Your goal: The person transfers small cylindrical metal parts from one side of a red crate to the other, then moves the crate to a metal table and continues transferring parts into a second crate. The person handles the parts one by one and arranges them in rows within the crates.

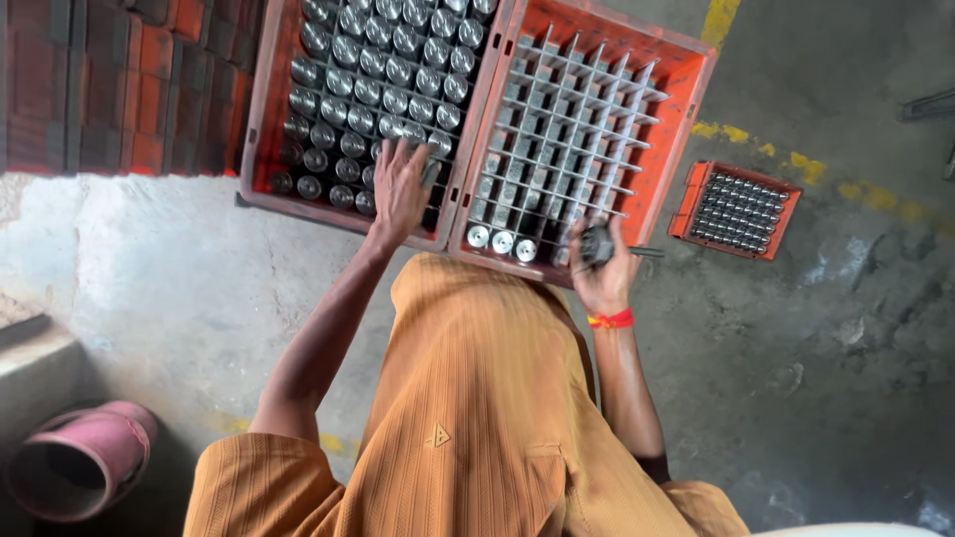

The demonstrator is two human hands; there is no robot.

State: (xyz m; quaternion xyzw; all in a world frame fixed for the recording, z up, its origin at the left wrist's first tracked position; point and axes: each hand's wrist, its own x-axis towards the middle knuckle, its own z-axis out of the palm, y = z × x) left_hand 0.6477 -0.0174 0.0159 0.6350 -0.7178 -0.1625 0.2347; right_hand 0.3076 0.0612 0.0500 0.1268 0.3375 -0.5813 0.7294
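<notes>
Cylinders point(373, 94), shiny metal ones standing on end, pack the left orange crate point(267, 129) in close rows, and that is where I have my left hand point(400, 189): in the head view it lies spread, fingers open, over the near rows by the crate's front rim, touching the tops and gripping none that I can see. My right hand point(603, 268) is closed round a dark tool point(597, 244) with a thin handle sticking out to the right, held at the front edge of the right crate point(686, 119). That crate sits touching the first, side by side, and holds a grey divider grid point(567, 129) whose cells look mostly unfilled; three cylinders stand in the nearest row point(502, 242), just left of my right hand. A red band point(611, 319) circles the right wrist. Both crates rest on a concrete floor point(796, 328), with open room to the right of them, where a small orange tray point(734, 210) of small metal pieces lies well apart. Yellow paint marks point(796, 159) run across the floor behind it. A stack of red crates point(119, 85) stands close to the left crate's far side. At lower left a pink pipe piece point(75, 462) lies beside a low concrete ledge point(30, 363), well clear of my arms. My orange garment point(468, 418) fills the near middle.
</notes>
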